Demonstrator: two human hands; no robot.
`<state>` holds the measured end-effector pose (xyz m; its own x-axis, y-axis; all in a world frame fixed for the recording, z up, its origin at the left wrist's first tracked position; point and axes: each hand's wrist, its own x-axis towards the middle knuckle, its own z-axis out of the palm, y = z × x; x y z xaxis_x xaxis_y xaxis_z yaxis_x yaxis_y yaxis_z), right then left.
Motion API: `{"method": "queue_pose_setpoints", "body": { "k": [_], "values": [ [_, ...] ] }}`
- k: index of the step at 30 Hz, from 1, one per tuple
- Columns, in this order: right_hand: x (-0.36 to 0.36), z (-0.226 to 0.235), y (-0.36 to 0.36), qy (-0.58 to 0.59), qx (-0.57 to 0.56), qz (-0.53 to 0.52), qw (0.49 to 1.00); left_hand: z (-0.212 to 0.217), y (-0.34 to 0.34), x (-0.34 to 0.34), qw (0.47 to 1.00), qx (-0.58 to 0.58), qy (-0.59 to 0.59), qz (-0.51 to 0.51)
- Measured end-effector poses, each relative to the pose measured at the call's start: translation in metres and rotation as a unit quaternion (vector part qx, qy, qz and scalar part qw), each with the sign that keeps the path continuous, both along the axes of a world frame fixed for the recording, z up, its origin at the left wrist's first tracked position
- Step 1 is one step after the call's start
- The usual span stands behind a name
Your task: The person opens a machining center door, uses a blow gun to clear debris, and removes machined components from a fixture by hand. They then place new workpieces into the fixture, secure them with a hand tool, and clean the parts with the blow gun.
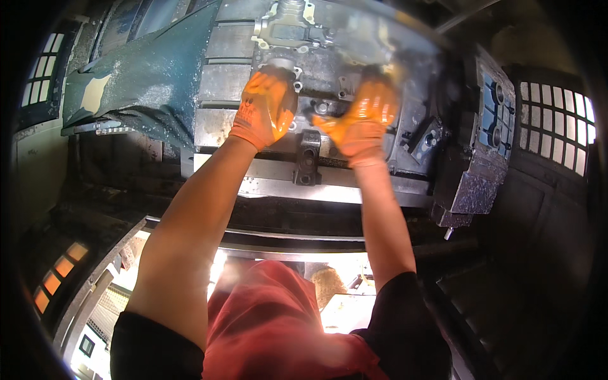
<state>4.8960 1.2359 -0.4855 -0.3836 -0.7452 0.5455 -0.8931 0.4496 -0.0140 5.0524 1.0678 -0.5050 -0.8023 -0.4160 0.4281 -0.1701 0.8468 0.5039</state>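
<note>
My left hand, in an orange glove with dark, grimy fingertips, reaches forward over a metal casting with bolt ears. Its fingers lie over the part, which is mostly covered. To the right, my right hand, in a wet, shiny orange glove, has its thumb stretched left and its fingers pointing away. The fingers are slightly smeared and lie against a second metal part, largely hidden beneath them. Between my wrists stands a dark clamp block with holes, at the front of the metal machine fixture.
A similar pale casting sits farther back, and another blurred casting beside it. A blue-grey cover slopes away at left. At right are a bolted bracket and a bulky machine block. A metal ledge runs along the front.
</note>
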Motion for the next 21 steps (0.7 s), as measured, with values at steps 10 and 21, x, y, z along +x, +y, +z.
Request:
{"method": "queue_pose_setpoints", "body": {
  "k": [10, 21],
  "values": [
    [0.007, -0.018, 0.012, 0.028, 0.036, 0.073, 0.996, 0.001, 0.001, 0.005, 1.0, 0.006, -0.021, -0.004],
    [0.02, 0.034, -0.013, -0.096, 0.016, 0.101, 0.99, 0.0, -0.003, 0.007, 0.998, 0.052, -0.014, -0.015]
  ]
}}
